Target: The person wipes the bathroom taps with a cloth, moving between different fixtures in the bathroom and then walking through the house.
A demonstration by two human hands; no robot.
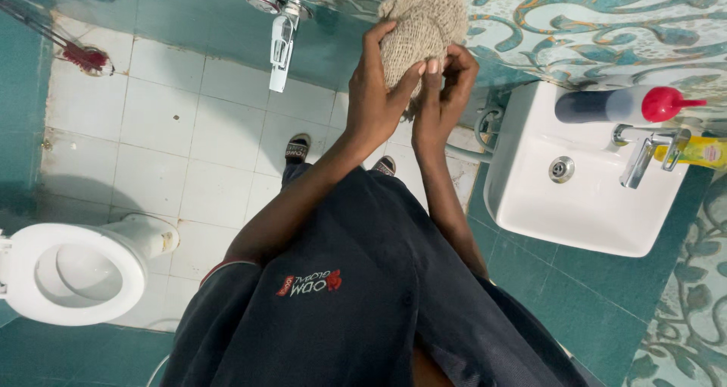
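Note:
A beige, coarse woven cloth (pixel 424 20) is bunched up in front of me, above the white floor tiles. My left hand (pixel 376 92) wraps around its left side, thumb pressed into the fabric. My right hand (pixel 447 92) meets it from the right, its fingertips pinching the cloth's lower edge. The two hands touch each other at the thumbs. My dark shirt fills the lower middle of the view, and my sandalled feet (pixel 298 148) show beyond my arms.
A white washbasin (pixel 530 205) with a chrome tap (pixel 644 148) stands on the right, a dark bottle with a red cap (pixel 621 105) and a yellow bottle (pixel 700 152) on its ledge. A white toilet (pixel 72 269) sits lower left. A chrome wall tap (pixel 279 23) hangs at the top, and a red brush (pixel 83 56) lies far left.

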